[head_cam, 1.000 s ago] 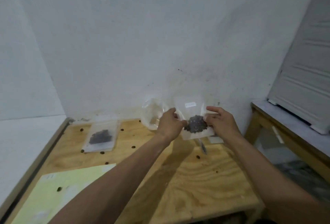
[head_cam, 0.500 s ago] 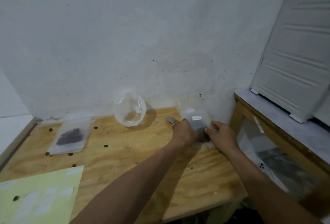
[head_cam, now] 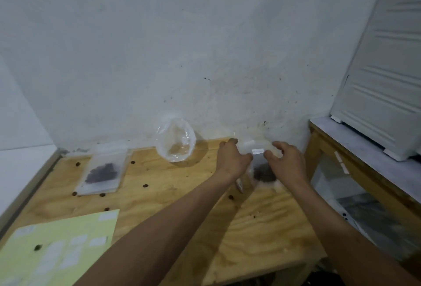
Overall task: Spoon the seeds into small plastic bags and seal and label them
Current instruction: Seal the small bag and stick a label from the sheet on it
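Observation:
A small clear plastic bag (head_cam: 262,172) with a dark heap of seeds and a white label lies flat at the back right of the wooden table (head_cam: 173,196). My left hand (head_cam: 232,160) is at its left edge and my right hand (head_cam: 286,160) at its right edge. Both hands have loosely spread fingers, and the thumbs touch the bag near the label. A second bag of seeds (head_cam: 101,171) lies at the back left. A yellow sheet of white labels (head_cam: 57,251) lies at the front left.
A crumpled clear plastic bag (head_cam: 175,143) stands against the wall at the back. Loose dark seeds dot the tabletop. A small grey object (head_cam: 239,186) shows under my left wrist. A wooden bench (head_cam: 355,146) carrying a white panel (head_cam: 387,76) stands right of the table.
The labelled bag went from held up in front of the wall down onto the table's back right. My fingers have loosened from their grip on it. The view shifted right.

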Motion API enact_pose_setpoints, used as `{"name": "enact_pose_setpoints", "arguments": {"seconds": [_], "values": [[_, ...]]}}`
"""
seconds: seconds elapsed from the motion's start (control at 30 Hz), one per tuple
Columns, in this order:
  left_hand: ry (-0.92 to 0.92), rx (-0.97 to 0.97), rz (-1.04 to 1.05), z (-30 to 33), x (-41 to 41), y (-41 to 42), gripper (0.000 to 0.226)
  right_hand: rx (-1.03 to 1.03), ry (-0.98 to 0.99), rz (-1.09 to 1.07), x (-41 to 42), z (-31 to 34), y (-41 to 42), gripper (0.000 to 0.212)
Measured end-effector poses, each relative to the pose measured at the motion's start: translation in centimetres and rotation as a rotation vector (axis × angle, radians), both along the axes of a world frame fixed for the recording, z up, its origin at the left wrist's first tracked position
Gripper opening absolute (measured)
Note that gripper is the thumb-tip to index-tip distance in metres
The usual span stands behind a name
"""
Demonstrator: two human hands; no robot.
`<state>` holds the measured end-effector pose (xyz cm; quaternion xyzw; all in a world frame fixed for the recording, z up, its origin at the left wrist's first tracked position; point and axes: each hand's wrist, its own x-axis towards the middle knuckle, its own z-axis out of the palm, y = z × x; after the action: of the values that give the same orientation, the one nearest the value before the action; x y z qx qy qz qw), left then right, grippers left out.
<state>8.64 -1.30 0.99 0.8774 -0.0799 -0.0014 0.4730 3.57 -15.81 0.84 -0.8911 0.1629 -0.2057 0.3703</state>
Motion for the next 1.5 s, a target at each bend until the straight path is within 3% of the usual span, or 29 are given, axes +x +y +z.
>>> {"name": "enact_pose_setpoints", "arguments": {"seconds": [0.17, 0.3, 0.4, 0.57, 0.67, 0.73, 0.83, 0.93, 1.07, 1.2, 1.37, 1.43, 1.5], "values": [[-0.109, -0.096, 0.122, 2.9, 0.1, 7.5, 0.038, 0.043, -0.141, 0.180, 2.3, 2.7, 6.6, 0.035], [-0.213, -0.145, 0.340, 3.8, 0.1, 15.6, 0.025, 0.079, -0.201, 0.358, 4.3, 3.7, 14.8, 0.022], [-0.195, 0.034, 0.497, 3.0, 0.5, 22.4, 0.032, 0.089, -0.124, 0.522, 5.1, 3.4, 21.0, 0.018], [0.121, 0.457, 0.631, 0.8, 0.4, 31.8, 0.039, -0.013, 0.222, 0.603, 6.5, 1.4, 29.6, 0.032], [0.210, 0.298, 0.591, -0.3, 0.0, 34.9, 0.042, -0.055, 0.334, 0.546, 7.2, 0.4, 32.9, 0.038], [0.174, 0.211, 0.594, -0.8, -0.3, 35.9, 0.044, -0.041, 0.375, 0.526, 7.5, -0.2, 34.4, 0.032], [0.103, 0.128, 0.608, -1.2, -0.4, 36.6, 0.044, 0.059, 0.412, 0.501, 8.0, -0.6, 35.4, 0.019], [0.120, -0.076, 0.594, -1.4, -0.4, 36.9, 0.044, 0.205, 0.444, 0.467, 8.5, -0.8, 35.5, 0.016], [0.161, -0.338, 0.605, -1.5, -0.3, 37.2, 0.032, 0.147, 0.407, 0.446, 8.8, -0.9, 35.0, 0.014], [0.180, -0.535, 0.607, -1.5, -0.6, 37.7, 0.032, 0.391, 0.360, 0.434, 8.7, -0.8, 34.3, 0.053], [0.146, -0.529, 0.518, -0.7, -0.9, 38.3, 0.027, 0.548, 0.241, 0.492, 9.0, -0.2, 34.1, 0.017], [0.099, -0.550, 0.506, 0.0, -1.1, 38.6, 0.015, 0.576, 0.187, 0.549, 8.8, 0.2, 34.3, 0.013], [0.037, -0.625, 0.495, 1.0, -1.4, 39.1, 0.022, 0.596, 0.136, 0.612, 8.4, 0.8, 34.9, 0.014]]}}
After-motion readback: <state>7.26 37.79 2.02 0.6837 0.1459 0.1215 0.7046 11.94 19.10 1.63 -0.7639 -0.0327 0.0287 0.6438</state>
